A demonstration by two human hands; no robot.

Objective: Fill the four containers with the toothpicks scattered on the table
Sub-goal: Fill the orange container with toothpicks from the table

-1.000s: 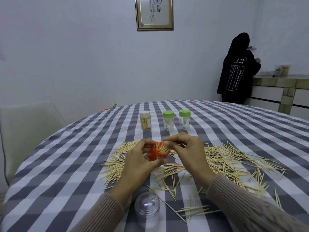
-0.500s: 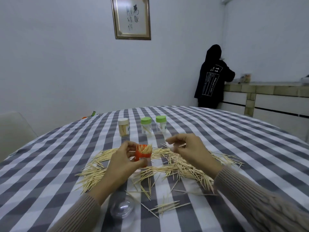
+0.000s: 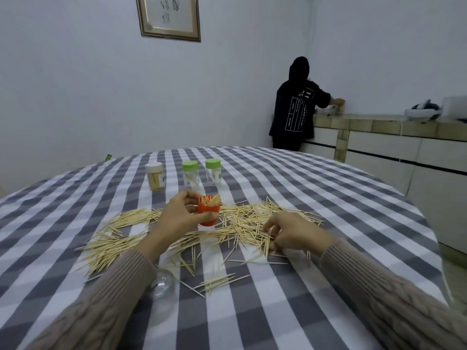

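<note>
your right hand dropped from beside the orange container onto the scattered toothpicks, fingers curled into pile, grip unclear | left hand clamps container upright, toothpicks inside

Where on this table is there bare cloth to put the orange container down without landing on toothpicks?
Bare cloth lies between the three lidded jars and the toothpick spread, just beyond the orange container that the left hand holds. The table's far right side is also free. It is crowded around the right hand and near the clear lid.
</note>
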